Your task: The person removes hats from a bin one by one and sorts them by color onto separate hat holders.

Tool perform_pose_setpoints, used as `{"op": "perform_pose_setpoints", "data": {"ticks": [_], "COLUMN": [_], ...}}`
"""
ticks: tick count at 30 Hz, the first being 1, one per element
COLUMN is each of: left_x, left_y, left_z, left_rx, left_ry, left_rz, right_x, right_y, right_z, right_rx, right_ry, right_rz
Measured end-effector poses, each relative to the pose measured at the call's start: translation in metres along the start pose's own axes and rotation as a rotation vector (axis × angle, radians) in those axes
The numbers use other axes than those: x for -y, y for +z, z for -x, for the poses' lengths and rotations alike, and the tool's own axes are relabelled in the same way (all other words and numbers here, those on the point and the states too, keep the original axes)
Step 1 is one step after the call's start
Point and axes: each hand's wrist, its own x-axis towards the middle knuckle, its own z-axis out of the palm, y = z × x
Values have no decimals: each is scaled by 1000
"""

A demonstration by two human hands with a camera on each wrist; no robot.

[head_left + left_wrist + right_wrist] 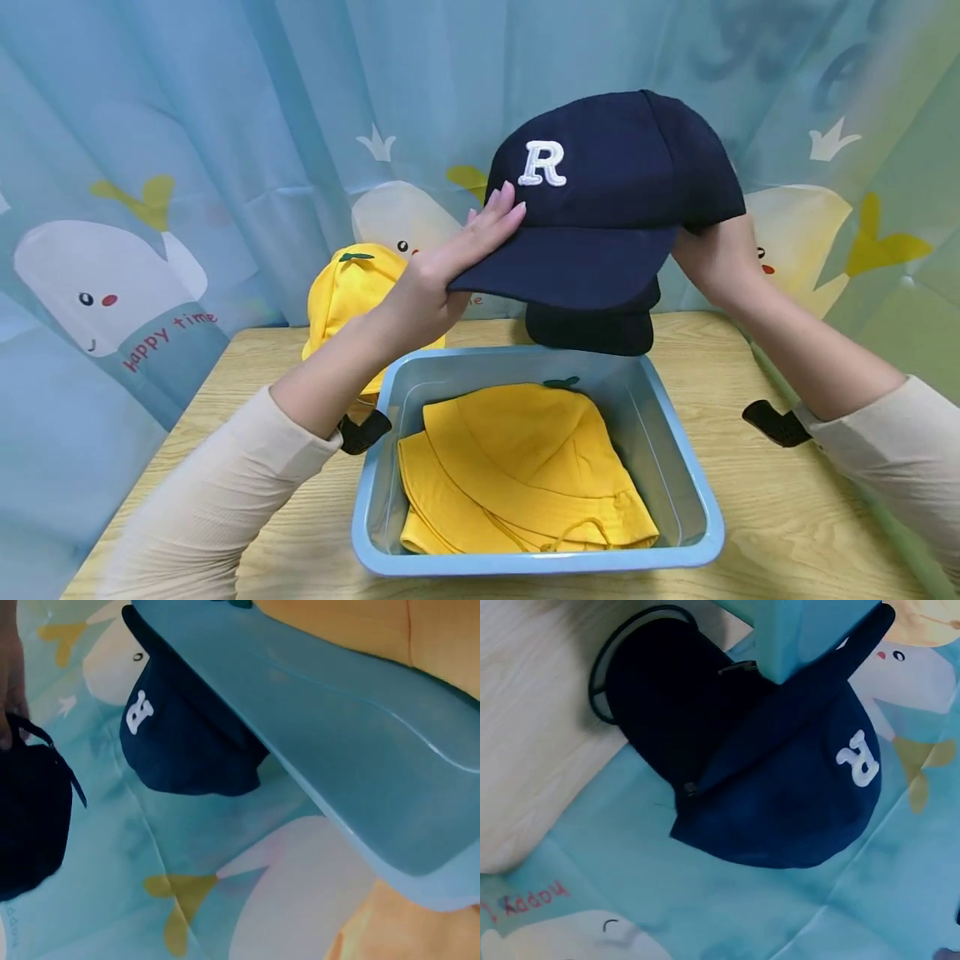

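Observation:
Up in front of me both hands hold a navy baseball cap [600, 167] with a white letter R, its brim towards me. My left hand [442, 271] lays straight fingers against the crown's left side; its thumb is hidden. On the cap's other side my right hand [720, 250] grips the back edge, by the strap in the left wrist view. Below stands a light blue bin [693, 467] with folded yellow hats [517, 458] inside. Behind it sits dark headwear [592, 329], mostly hidden in the head view; a navy cap [802, 802] with an R shows there in the right wrist view.
A yellow hat [348, 287] with a green leaf stands on the wooden table [300, 500] behind the bin's left corner. A blue patterned curtain [247, 150] hangs close behind the table. Black wrist mounts [776, 422] stick out from the sleeves.

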Motion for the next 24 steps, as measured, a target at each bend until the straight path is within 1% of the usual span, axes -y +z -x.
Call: {"op": "perform_pose_setpoints", "data": {"ticks": [1, 2, 4, 5, 6, 8, 10, 12, 14, 15, 17, 19, 21, 24], "left_x": [1, 3, 5, 6, 7, 9, 12, 16, 21, 24, 30, 34, 37, 43], "left_y": [1, 2, 5, 6, 8, 12, 17, 23, 30, 33, 40, 46, 51, 57], "left_z": [-1, -2, -4, -5, -6, -8, -11, -16, -21, -24, -28, -32, -36, -39], "left_rx": [1, 2, 15, 27, 38, 60, 81, 89, 93, 91, 82, 73, 70, 85], "left_ry": [-11, -22, -55, -74, -91, -125, -146, -140, -115, -98, -63, -35, -21, -10], "left_rz": [-27, -56, -108, -138, -170, -240, -315, -402, -486, -528, -595, -651, -693, -764], "right_x": [1, 2, 4, 5, 5, 5, 5, 6, 10, 12, 15, 16, 14, 8], "right_y": [1, 0, -1, -2, -2, -1, 1, 5, 9, 11, 14, 16, 18, 19], "right_z": [1, 3, 8, 10, 11, 12, 13, 13, 14, 14, 14, 13, 13, 11], "right_rx": [-15, -28, -60, -82, -105, -144, -160, -152, -145, -145, -134, -115, -95, -64], "right_ry": [-25, -60, -153, -216, -299, -484, -677, -844, -939, -968, -980, -957, -921, -883], "right_rz": [-63, -103, -124, -98, -53, 31, 95, 156, 223, 261, 330, 388, 425, 440]}}
